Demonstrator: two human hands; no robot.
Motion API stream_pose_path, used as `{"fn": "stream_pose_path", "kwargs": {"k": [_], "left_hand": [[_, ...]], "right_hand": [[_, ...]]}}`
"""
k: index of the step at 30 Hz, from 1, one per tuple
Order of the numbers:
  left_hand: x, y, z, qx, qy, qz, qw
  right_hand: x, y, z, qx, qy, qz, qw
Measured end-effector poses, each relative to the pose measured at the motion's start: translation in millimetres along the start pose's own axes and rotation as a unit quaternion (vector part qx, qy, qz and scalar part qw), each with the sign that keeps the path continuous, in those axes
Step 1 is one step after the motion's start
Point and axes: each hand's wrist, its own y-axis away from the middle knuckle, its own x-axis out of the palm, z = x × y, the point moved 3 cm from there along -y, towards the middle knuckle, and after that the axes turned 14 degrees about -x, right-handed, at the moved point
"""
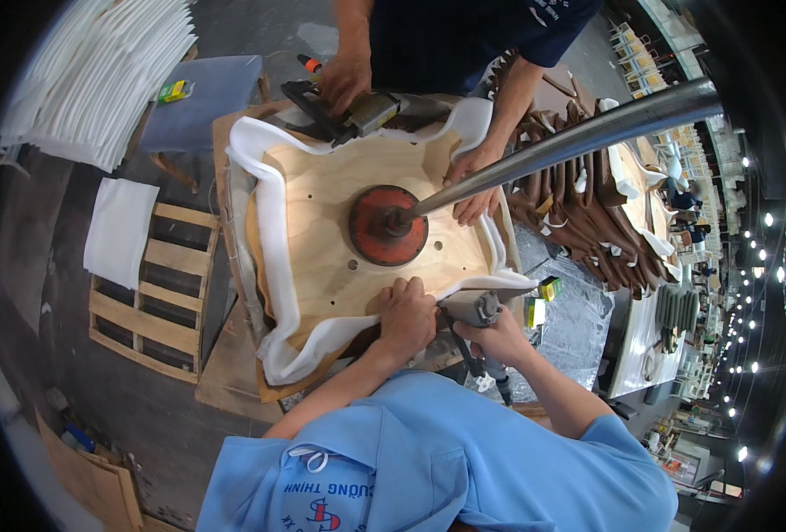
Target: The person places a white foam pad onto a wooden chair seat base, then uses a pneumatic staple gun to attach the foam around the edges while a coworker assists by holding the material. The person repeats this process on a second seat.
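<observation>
A plywood chair seat (322, 217) lies underside up, with white padding (273, 230) and a brown cover (273, 390) folded around its edges. My left hand (408, 317) is closed over the near edge, its fingers curled onto the plywood and gripping the padding's edge. Just to its right, my right hand (496, 335) grips a grey pneumatic staple gun (471, 309), whose nose is at the near rim of the seat. A round red pressing disc (390, 225) on a metal rod (570, 142) bears on the seat's middle.
Across the seat, a co-worker's hand (344, 82) holds another staple gun (373, 113); the other hand (474, 182) rests on the padding's edge. Brown covers (570, 195) are piled right. White sheets (100, 80), a blue-topped stool (202, 97) and a wooden pallet (144, 324) stand left.
</observation>
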Motion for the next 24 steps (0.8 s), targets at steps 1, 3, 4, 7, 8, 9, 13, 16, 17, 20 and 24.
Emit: {"fn": "stream_pose_path", "kwargs": {"k": [1,3,4,7,8,9,13,16,17,20,24], "left_hand": [[0.6,0.5,-0.5,-0.002,-0.001,0.007,1.0],[-0.5,0.5,0.0,0.0,-0.012,0.017,1.0],[-1.2,-0.3,0.9,0.004,-0.021,0.021,1.0],[-11.4,0.0,3.6,0.03,-0.063,0.005,0.998],[-13.0,3.6,4.5,0.04,-0.078,0.0,0.996],[-13.2,6.0,4.1,0.034,-0.076,0.004,0.997],[-13.2,5.9,7.5,0.015,-0.051,0.009,0.999],[-11.1,6.7,9.5,-0.006,-0.031,0.006,0.999],[-9.6,7.0,8.5,-0.011,-0.024,0.005,1.0],[-8.7,8.6,8.3,-0.011,-0.002,-0.007,1.0],[-6.8,10.3,8.8,-0.008,0.008,-0.009,1.0]], "right_hand": [[1.4,-1.1,-0.1,-0.007,0.005,-0.006,1.0],[4.1,-1.7,1.7,-0.024,0.017,-0.018,0.999],[5.8,-0.8,2.1,-0.02,0.017,-0.022,0.999],[4.8,-3.5,5.7,-0.025,0.018,-0.038,0.999],[4.1,-5.3,2.7,-0.025,0.018,-0.04,0.999],[2.8,-5.5,0.1,-0.024,0.019,-0.043,0.999],[-1.9,-1.8,-2.5,-0.038,-0.013,-0.031,0.999],[2.6,8.9,-2.1,-0.045,-0.028,-0.028,0.998],[3.9,11.2,-2.1,-0.034,-0.025,-0.027,0.999],[8.0,10.7,-5.8,-0.018,-0.029,-0.021,0.999],[15.5,5.2,2.1,-0.015,-0.013,-0.01,1.0]]}}
